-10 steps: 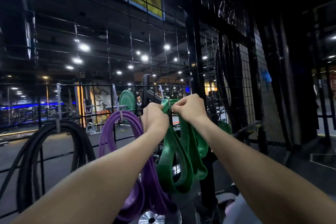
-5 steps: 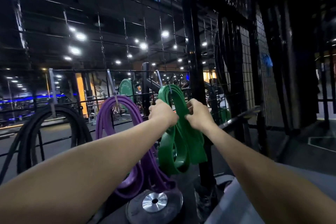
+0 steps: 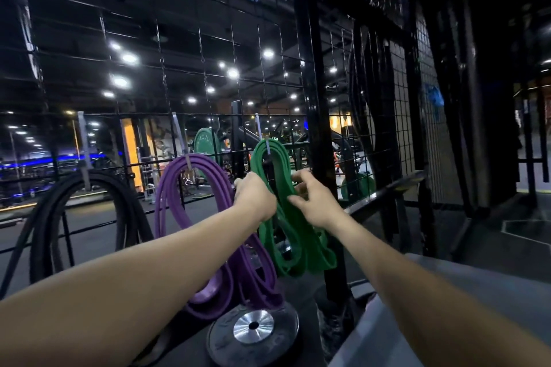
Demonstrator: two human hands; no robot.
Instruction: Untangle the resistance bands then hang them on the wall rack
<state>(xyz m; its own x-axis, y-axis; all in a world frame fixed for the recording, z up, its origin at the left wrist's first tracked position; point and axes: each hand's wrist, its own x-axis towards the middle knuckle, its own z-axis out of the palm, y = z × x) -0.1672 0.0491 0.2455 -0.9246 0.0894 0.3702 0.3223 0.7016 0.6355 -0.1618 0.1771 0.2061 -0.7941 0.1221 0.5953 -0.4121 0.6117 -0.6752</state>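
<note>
The green resistance bands [image 3: 298, 247] hang in loops from a metal hook [image 3: 258, 128] on the black wire wall rack [image 3: 205, 74]. My left hand [image 3: 255, 197] is curled against the left strands of the green bands, just below the hook; its fingers are mostly hidden. On the right strands is my right hand [image 3: 313, 202], fingers spread and loose, fingertips on or just off the band. Purple resistance bands [image 3: 170, 197] hang from the neighbouring hook to the left, and black bands [image 3: 125, 202] hang further left.
A thick black upright post [image 3: 313, 128] stands just right of the green bands. A weight plate [image 3: 253, 328] with a silver hub lies below the bands. A fine mesh panel [image 3: 402, 128] runs off to the right. A grey surface [image 3: 492, 292] sits at lower right.
The green bands went from being held up in both hands to hanging on the hook. Both hands slid down, and my right hand has opened its fingers.
</note>
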